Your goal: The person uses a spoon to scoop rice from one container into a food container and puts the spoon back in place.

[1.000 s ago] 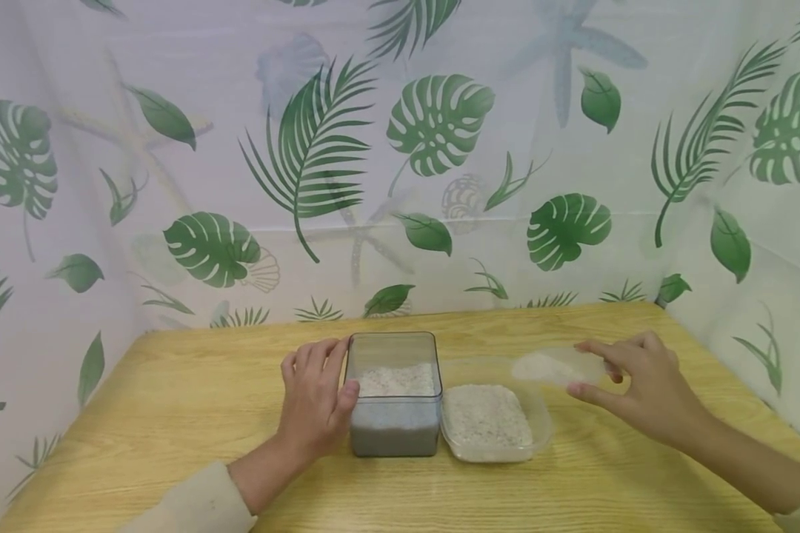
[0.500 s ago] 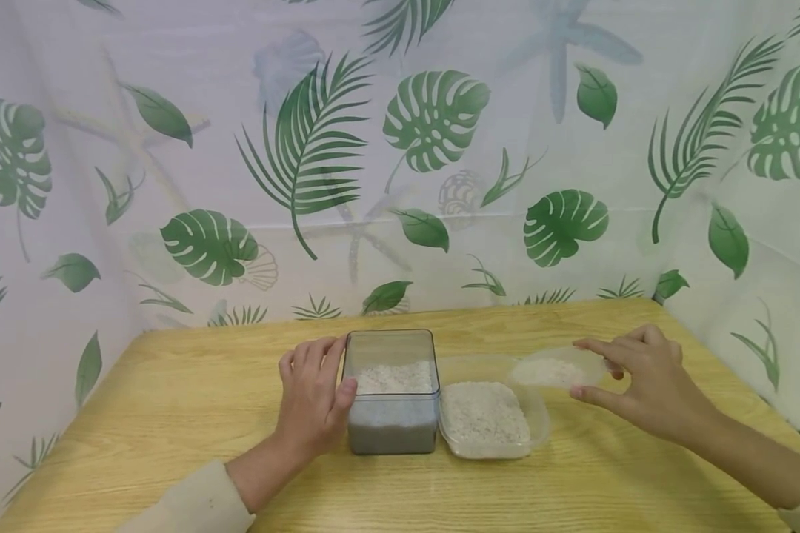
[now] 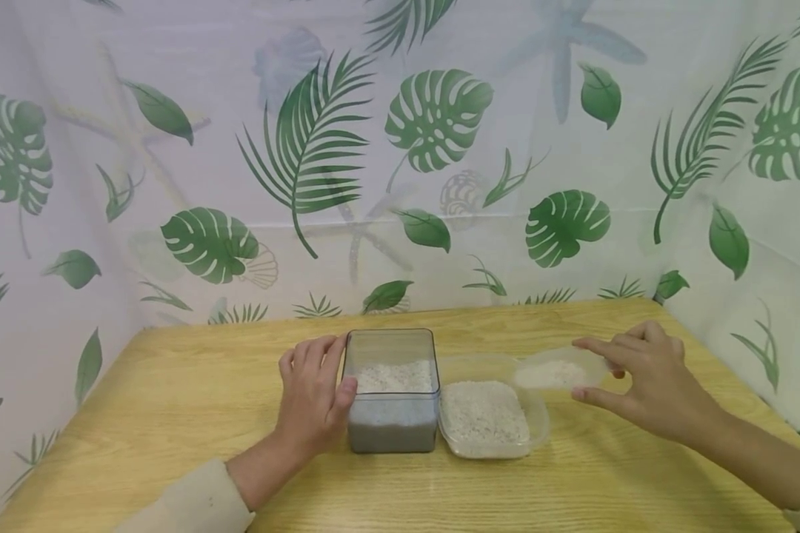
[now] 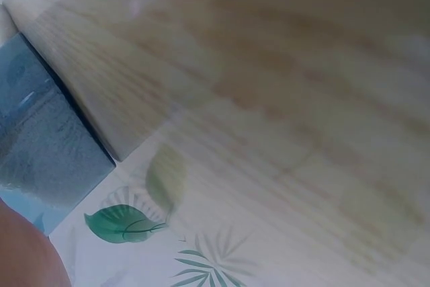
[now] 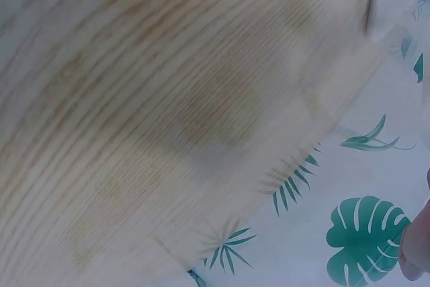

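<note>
In the head view a smoky grey see-through box stands on the table, partly filled with pale grains. My left hand holds its left side, thumb by the front rim and fingers along the far side. Directly right of the box sits a clear plastic tub with more pale grains in it. Over the tub's back right corner, a translucent, shallow, rounded plastic scoop carries a small heap of grains. My right hand pinches the scoop's right end between thumb and fingers.
The wood-grain table runs back to a white curtain with green leaf prints, which also closes off both sides. Only part of the grey box shows in the left wrist view. Table and curtain fill most of the right wrist view.
The heap in the scoop lies spread differently than a second ago, and the scoop looks slightly turned. Both hands keep nearly the same places; the head view has shifted a little.
</note>
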Demonstrator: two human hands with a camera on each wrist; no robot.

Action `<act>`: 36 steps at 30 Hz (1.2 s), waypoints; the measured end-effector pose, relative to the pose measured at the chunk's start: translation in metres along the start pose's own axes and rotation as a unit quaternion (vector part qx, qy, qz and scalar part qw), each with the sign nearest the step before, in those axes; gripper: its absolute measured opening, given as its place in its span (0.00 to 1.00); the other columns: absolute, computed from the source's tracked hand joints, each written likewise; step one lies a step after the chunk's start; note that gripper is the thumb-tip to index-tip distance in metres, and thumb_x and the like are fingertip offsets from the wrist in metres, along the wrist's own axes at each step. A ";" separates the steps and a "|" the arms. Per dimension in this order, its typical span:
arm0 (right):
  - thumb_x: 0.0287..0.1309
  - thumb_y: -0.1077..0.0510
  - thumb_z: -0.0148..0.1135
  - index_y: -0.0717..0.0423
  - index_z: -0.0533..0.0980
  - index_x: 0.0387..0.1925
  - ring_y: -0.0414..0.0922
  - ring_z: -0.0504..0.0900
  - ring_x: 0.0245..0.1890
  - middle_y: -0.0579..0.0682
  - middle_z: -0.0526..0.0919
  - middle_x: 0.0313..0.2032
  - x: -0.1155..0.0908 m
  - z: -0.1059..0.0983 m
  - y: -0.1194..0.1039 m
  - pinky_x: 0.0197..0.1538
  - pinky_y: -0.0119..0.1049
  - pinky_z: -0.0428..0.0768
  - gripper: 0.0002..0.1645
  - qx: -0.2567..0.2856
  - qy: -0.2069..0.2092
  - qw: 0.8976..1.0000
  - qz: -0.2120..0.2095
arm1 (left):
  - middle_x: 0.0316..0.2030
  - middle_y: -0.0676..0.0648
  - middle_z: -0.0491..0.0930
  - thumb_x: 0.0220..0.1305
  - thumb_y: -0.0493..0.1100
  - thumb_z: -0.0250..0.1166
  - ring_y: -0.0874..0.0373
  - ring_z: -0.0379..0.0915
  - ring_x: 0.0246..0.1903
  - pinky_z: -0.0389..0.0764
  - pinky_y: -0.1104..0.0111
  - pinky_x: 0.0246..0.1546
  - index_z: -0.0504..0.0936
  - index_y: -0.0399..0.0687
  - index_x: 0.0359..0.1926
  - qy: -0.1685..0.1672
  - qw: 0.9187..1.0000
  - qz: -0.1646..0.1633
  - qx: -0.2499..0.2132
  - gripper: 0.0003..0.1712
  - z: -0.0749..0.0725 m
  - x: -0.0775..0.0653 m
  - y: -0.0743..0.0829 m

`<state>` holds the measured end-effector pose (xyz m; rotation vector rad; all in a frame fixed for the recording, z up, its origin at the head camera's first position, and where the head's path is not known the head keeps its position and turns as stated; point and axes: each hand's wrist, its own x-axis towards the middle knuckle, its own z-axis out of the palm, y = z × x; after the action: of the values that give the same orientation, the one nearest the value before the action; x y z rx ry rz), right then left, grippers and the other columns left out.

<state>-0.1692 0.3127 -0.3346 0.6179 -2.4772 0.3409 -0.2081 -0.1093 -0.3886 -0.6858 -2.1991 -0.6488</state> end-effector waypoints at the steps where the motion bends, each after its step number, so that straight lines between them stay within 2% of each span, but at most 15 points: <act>1: 0.34 0.43 0.82 0.49 0.82 0.53 0.38 0.56 0.37 0.31 0.63 0.22 0.000 0.000 0.000 0.39 0.45 0.50 0.39 0.000 -0.001 1.000 -0.002 | 0.52 0.34 0.75 0.75 0.63 0.32 0.41 0.66 0.53 0.55 0.42 0.54 0.75 0.32 0.61 0.000 1.000 0.000 0.000 0.43 0.000 0.000 0.000; 7: 0.34 0.45 0.83 0.46 0.82 0.53 0.36 0.55 0.38 0.29 0.62 0.22 -0.001 0.000 -0.002 0.39 0.43 0.49 0.38 0.010 -0.018 1.000 -0.015 | 0.52 0.35 0.75 0.75 0.64 0.31 0.41 0.66 0.53 0.55 0.42 0.53 0.75 0.32 0.61 0.000 1.000 -0.001 0.001 0.44 0.000 0.001 0.000; 12: 0.34 0.45 0.83 0.44 0.83 0.53 0.33 0.55 0.38 0.28 0.62 0.22 -0.001 0.001 -0.005 0.39 0.43 0.49 0.38 0.022 -0.026 0.999 -0.030 | 0.52 0.34 0.75 0.75 0.61 0.34 0.41 0.66 0.53 0.55 0.41 0.53 0.75 0.31 0.61 0.000 1.000 0.001 -0.001 0.41 0.000 0.001 0.000; 19: 0.34 0.45 0.83 0.46 0.82 0.53 0.32 0.54 0.39 0.29 0.61 0.23 0.005 0.001 -0.010 0.42 0.45 0.50 0.38 0.048 -0.035 0.996 -0.060 | 0.52 0.34 0.75 0.75 0.63 0.32 0.41 0.66 0.53 0.55 0.42 0.53 0.75 0.31 0.61 -0.002 1.000 0.001 -0.001 0.43 -0.001 0.002 0.000; 23: 0.35 0.45 0.82 0.45 0.82 0.53 0.32 0.53 0.38 0.28 0.61 0.24 0.009 0.003 -0.015 0.43 0.45 0.50 0.37 0.063 -0.036 0.994 -0.082 | 0.52 0.34 0.75 0.75 0.61 0.34 0.41 0.66 0.53 0.55 0.42 0.54 0.75 0.31 0.61 -0.004 1.000 0.000 -0.002 0.41 -0.001 0.002 -0.001; 31: 0.36 0.42 0.80 0.44 0.82 0.54 0.33 0.57 0.40 0.27 0.61 0.25 0.018 0.011 -0.026 0.44 0.45 0.52 0.37 0.071 -0.029 0.986 -0.148 | 0.53 0.34 0.75 0.72 0.58 0.39 0.41 0.66 0.54 0.55 0.42 0.54 0.75 0.32 0.62 -0.007 1.000 -0.002 -0.002 0.37 0.000 0.002 -0.001; 36: 0.37 0.40 0.77 0.44 0.82 0.54 0.37 0.61 0.41 0.29 0.64 0.28 0.025 0.013 -0.034 0.44 0.46 0.55 0.37 0.038 -0.015 0.976 -0.215 | 0.53 0.34 0.75 0.73 0.58 0.39 0.41 0.66 0.54 0.55 0.42 0.54 0.75 0.32 0.62 -0.008 1.000 -0.003 -0.001 0.37 -0.001 0.001 -0.001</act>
<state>-0.1768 0.2699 -0.3266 1.1715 -2.2846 0.2559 -0.2092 -0.1101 -0.3875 -0.6886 -2.2160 -0.6514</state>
